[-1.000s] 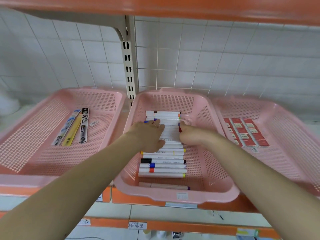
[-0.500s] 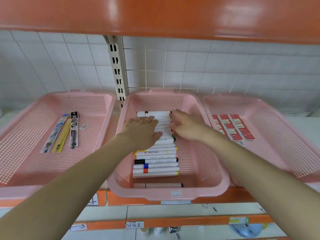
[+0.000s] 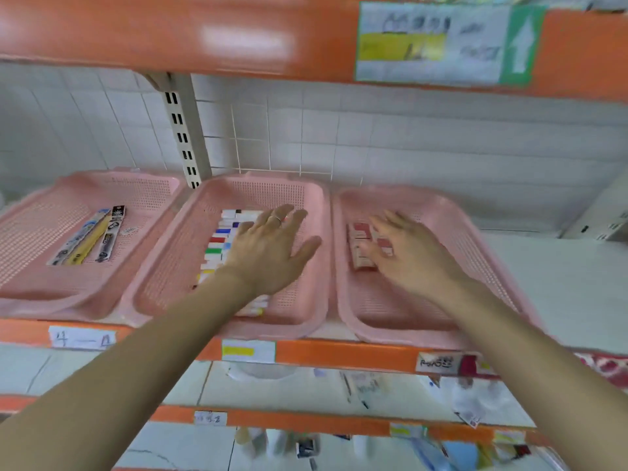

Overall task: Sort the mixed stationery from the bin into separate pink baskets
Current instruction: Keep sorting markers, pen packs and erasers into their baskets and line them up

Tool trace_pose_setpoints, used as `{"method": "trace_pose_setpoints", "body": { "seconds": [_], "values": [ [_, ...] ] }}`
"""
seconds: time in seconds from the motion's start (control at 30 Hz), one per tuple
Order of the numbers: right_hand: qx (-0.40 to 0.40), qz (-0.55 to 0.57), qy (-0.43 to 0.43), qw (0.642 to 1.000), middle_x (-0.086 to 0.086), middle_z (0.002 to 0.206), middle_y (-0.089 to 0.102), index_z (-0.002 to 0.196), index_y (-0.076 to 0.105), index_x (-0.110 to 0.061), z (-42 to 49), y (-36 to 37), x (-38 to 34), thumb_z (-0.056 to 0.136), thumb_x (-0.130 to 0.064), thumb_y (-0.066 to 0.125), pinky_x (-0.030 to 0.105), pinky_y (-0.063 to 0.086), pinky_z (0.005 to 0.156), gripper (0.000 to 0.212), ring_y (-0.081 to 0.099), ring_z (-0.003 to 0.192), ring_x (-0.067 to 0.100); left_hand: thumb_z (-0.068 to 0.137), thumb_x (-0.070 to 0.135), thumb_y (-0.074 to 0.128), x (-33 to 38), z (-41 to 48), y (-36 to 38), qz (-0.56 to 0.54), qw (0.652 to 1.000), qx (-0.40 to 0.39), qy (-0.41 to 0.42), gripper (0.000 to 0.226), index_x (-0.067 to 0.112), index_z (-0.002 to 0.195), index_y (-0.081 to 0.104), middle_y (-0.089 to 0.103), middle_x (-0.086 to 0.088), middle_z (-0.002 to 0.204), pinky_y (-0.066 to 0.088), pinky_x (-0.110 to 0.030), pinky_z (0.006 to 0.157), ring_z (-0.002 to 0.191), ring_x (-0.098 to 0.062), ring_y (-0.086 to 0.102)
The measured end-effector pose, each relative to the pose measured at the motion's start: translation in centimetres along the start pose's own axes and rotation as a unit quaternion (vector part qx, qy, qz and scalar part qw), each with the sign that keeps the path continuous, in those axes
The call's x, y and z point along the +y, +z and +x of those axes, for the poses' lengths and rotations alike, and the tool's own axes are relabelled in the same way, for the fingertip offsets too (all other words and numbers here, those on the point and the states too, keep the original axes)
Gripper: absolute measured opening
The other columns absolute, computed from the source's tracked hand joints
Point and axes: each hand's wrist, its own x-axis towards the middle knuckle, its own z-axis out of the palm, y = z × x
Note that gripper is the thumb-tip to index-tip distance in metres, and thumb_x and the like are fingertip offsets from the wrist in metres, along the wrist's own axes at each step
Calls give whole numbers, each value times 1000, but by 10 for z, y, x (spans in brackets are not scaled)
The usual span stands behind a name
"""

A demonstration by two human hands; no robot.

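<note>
Three pink baskets stand side by side on an orange shelf. The left basket point(image 3: 40, 232) holds a few flat packs of pens point(image 3: 88, 237). A stack of white markers point(image 3: 217, 246) with coloured caps lies in the middle basket point(image 3: 170, 277). The right basket point(image 3: 390, 317) holds small red and white boxes point(image 3: 361, 246). My left hand point(image 3: 268, 249) hovers over the markers with its fingers spread and holds nothing. With straight fingers and nothing in it, my right hand point(image 3: 407, 256) is over the red boxes. The view is blurred.
An orange shelf board point(image 3: 238, 35) with a paper label point(image 3: 431, 45) hangs close above the baskets. A slotted metal upright point(image 3: 183, 130) stands against the white tiled wall behind them. Lower shelves point(image 3: 339, 385) hold blurred goods. A white box point(image 3: 605, 219) sits far right.
Both hands have lifted off the markers. My right hand has moved right, from the middle basket to over the right basket. My left hand has shifted right. The camera has swung to the right.
</note>
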Motion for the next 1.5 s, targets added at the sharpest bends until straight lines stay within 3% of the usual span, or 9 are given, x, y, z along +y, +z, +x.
{"method": "trace_pose_setpoints", "body": {
  "seconds": [0.2, 0.47, 0.67, 0.97, 1.2, 1.5],
  "values": [
    [22, -2, -12, 1000, 6, 152, 42, 144, 46, -19, -75, -31, 99, 98, -51, 44, 43, 35, 113, 56, 39, 139, 29, 85, 69, 12, 115, -24, 10, -1, 1000, 16, 13, 82, 24, 145, 45, 41, 3, 154, 36, -47, 107, 141, -23, 39],
    [24, -5, 15, 1000, 1, 159, 32, 147, 42, -22, -129, -69, 192, 100, -49, 43, 40, 29, 115, 54, 27, 145, 23, 86, 68, 12, 238, -15, 24, 2, 999, -8, 48, 79, 28, 146, 42, 41, 2, 154, 34, -45, 109, 141, -23, 39],
    [4, 7, 76, 997, -4, 163, 22, 152, 32, -27, -148, -82, 241, 99, -55, 37, 38, 21, 118, 60, 17, 150, 19, 85, 68, 8, 288, 7, 26, 7, 997, -19, 78, 81, 27, 146, 41, 40, 2, 155, 31, -48, 111, 138, -28, 42],
    [6, 10, 123, 992, -4, 162, 23, 152, 32, -28, -150, -81, 287, 98, -57, 36, 40, 21, 120, 62, 20, 149, 18, 99, 63, 26, 328, 47, 57, -15, 991, -32, 127, 63, 28, 151, 32, 32, 2, 160, 27, -49, 114, 145, -25, 34],
    [9, 33, 127, 991, -5, 162, 24, 152, 32, -31, -154, -82, 322, 98, -58, 36, 39, 21, 120, 61, 21, 148, 16, 99, 63, 25, 365, 60, 76, -5, 987, -52, 153, 62, 29, 151, 30, 33, 1, 160, 29, -46, 113, 144, -25, 35],
    [12, 54, 81, 995, -6, 161, 26, 153, 31, -31, -167, -89, 425, 97, -58, 37, 43, 24, 120, 62, 21, 149, 14, 100, 62, 27, 458, 84, 98, -1, 993, -41, 114, 62, 28, 151, 31, 34, 2, 159, 31, -45, 110, 141, -25, 39]
  ]
}}
